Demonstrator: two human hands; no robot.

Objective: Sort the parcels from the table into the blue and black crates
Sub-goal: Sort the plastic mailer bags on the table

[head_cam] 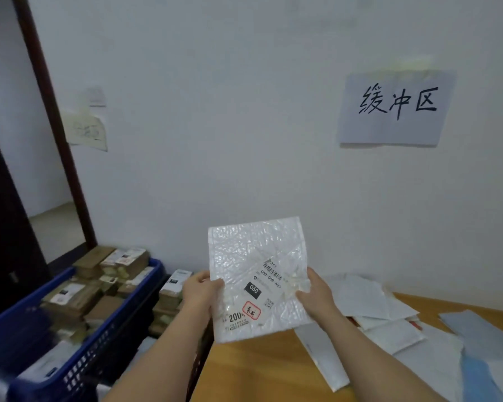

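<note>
We hold a white bubble mailer (259, 278) upright, left hand (201, 288) and right hand (314, 294) pinching its side edges; the blue crate (122, 323) lies lower left, nearer our left hand.

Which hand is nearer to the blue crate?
Left. The left hand grips the white parcel on the edge facing the blue crate; the right hand grips the opposite edge, farther away.

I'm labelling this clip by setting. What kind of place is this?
Probably a small parcel-sorting room: a blue crate packed with cardboard boxes, loose mailers heaped on a wooden table, and a handwritten zone sign on the wall.
</note>
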